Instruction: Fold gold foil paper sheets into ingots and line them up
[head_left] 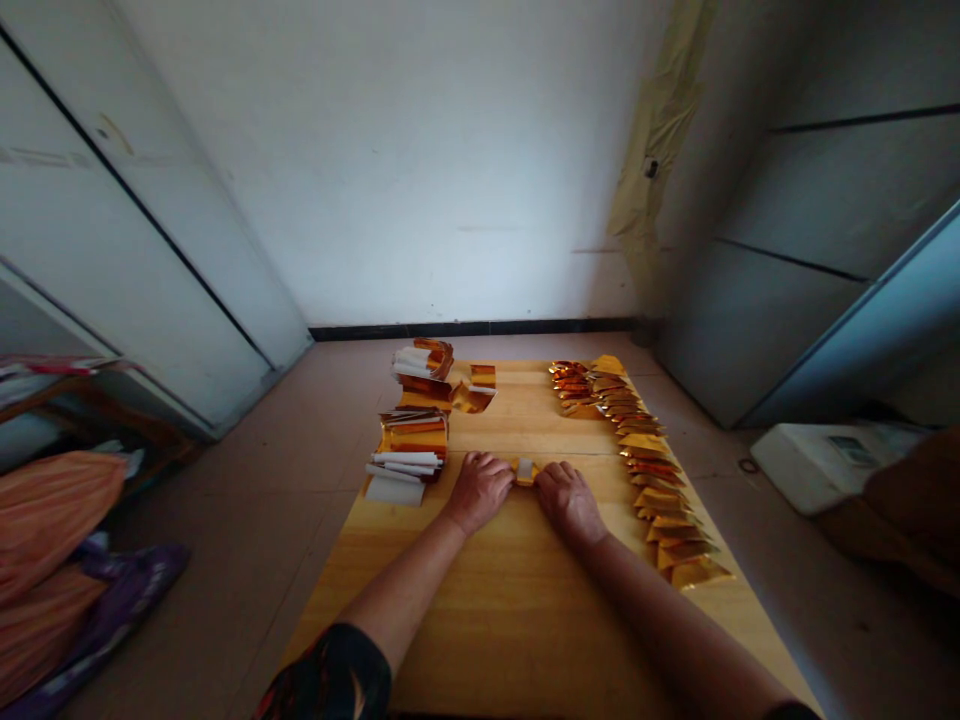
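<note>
running down the wooden table (517,640) at 1 o'clock, a row of folded gold foil pieces (646,470) faces loose foil stacks (412,440) at 11 o'clock; a stray sleeve or hurried reach could knock either out of order. the left hand (480,490) and right hand (570,503), fingers curled narrow, hold a small foil fold (525,472) between them at 12 o'clock.

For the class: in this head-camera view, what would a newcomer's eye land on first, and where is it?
The eye goes first to the long row of folded gold foil pieces running down the right side of the wooden table. Next come the left hand and right hand, meeting mid-table on a small gold piece with a white strip. Left of them sit untidy stacks of gold and white paper.
</note>
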